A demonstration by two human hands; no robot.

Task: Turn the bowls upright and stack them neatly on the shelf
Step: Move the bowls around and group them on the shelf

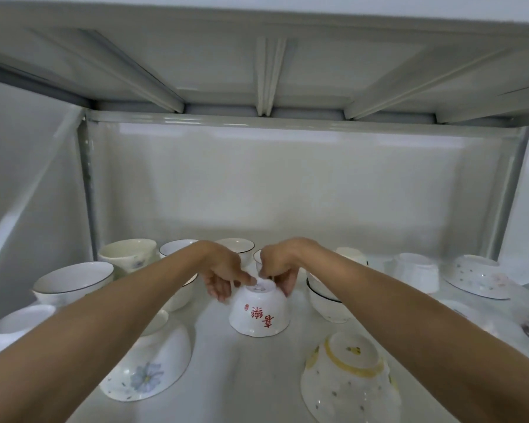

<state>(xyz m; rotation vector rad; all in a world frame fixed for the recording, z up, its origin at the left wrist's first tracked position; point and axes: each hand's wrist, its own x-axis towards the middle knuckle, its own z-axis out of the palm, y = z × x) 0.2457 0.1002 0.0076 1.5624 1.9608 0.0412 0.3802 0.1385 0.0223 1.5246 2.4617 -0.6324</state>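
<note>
Head view:

- Wide white shelf point(226, 377) here, closed in by a back wall point(287, 184), a left side panel point(28, 178) and the ribbed underside of the shelf above point(263, 71); lots of headroom over the bowls.
- Bare floor runs down the middle from the front edge to the centre bowl, a clear lane between the two forearms.
- Both hands are on the red-lettered bowl point(258, 312), mid-shelf, upside down with its foot ring on top. It is white, red characters on the near wall.
- Left hand point(223, 276) comes in from the left, fingers curled down over the bowl's upper left edge, one fingertip on the foot ring.
- Right hand point(280, 270) pinches at the foot ring from the right, fingers closed on the rim of the base.
- Near left, a blue-flower bowl point(153, 364) lies inverted and tilted, partly under the left forearm.
- Near right, a yellow-ringed bowl point(348, 380) sits upside down, cut by the bottom edge.
- Upright ones: a dark-rimmed bowl point(74, 282) at left, a cream bowl point(129, 253) behind it.
- Right side carries inverted bowls, among them a speckled bowl point(477, 279).
- Bowls behind the hands are mostly hidden; possibly three, hard to count.
</note>
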